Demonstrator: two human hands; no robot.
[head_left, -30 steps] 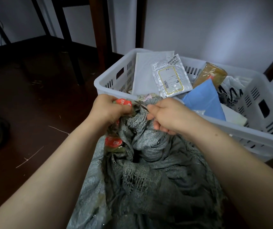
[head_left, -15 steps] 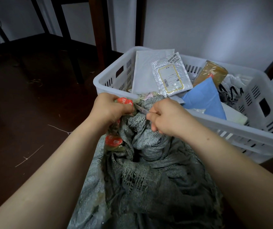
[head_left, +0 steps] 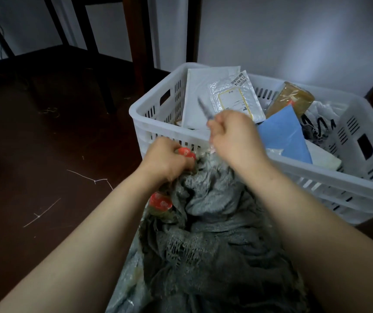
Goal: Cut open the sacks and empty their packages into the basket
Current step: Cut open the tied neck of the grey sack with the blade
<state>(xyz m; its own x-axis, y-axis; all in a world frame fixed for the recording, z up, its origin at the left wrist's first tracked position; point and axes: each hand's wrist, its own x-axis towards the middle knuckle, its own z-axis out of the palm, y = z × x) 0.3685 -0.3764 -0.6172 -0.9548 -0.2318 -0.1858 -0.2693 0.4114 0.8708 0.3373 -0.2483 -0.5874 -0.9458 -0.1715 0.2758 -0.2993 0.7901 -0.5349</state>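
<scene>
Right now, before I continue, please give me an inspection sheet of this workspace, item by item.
Surface: dark brown floor.
Job's things: grey woven sack bunched in front of the white plastic basket; basket holds white mailer, silver envelope, blue package, brown parcel.
Clutter: loose pale threads on the floor.
Hands: left hand grips the sack's red-taped neck; right hand holds a small blade above the basket.
Cables: perhaps one thin dark wire, far-left wall.
Surroundings: dark wooden legs, pale wall.

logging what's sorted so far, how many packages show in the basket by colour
white: 3 (large mailer, flat parcel, black-printed bag)
silver: 1 (labelled pouch)
blue: 1 (poly mailer)
brown: 1 (taped parcel)
total: 6 in view
</scene>
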